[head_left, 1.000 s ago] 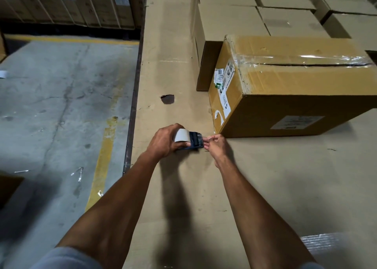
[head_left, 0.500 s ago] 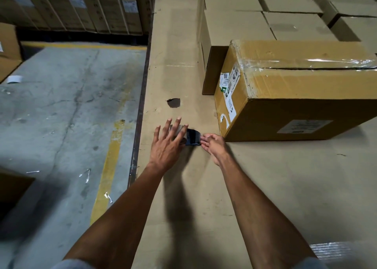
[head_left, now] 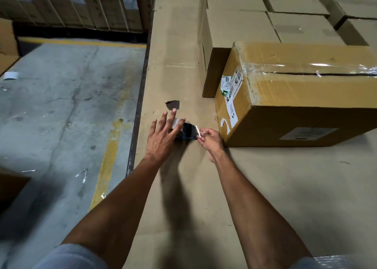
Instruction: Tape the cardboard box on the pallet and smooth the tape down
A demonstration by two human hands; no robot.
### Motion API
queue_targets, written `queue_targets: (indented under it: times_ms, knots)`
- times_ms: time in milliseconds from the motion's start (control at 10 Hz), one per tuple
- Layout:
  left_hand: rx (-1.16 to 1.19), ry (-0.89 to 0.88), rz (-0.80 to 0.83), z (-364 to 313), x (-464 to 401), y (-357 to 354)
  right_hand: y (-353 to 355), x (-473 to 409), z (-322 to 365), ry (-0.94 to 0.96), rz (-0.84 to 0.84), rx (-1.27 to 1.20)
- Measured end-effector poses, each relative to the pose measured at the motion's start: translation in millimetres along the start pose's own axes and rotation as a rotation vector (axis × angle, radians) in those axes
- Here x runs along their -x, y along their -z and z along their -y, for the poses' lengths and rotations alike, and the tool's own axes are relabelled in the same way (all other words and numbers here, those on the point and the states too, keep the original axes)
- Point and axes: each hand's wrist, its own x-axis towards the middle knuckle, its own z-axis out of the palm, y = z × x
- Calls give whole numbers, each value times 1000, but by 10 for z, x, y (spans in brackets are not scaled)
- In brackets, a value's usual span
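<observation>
Two bare forearms reach forward over a flat cardboard sheet. The left hand, fingers spread wide, presses on a blue tape dispenser. The right hand pinches the clear tape end. Just beyond sits the cardboard box, its top seam taped; its side labels are too blurred to read.

Box I'm taping: tan-brown cardboard, glossy clear tape over a dark seam, white and green labels on its end. Dispenser by my grip is dark blue-black, roll whitish. Surface is pale beige cardboard. Floor grey concrete with yellow stripe.
</observation>
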Motion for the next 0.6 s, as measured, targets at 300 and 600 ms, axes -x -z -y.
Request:
queue_targets:
  times_ms: [300, 600]
  knots:
    - [-23, 26, 14, -26, 13, 50, 27, -53, 78, 142, -102, 232]
    - [-7, 47, -94, -468, 422, 524, 264, 778, 408, 433, -190, 594]
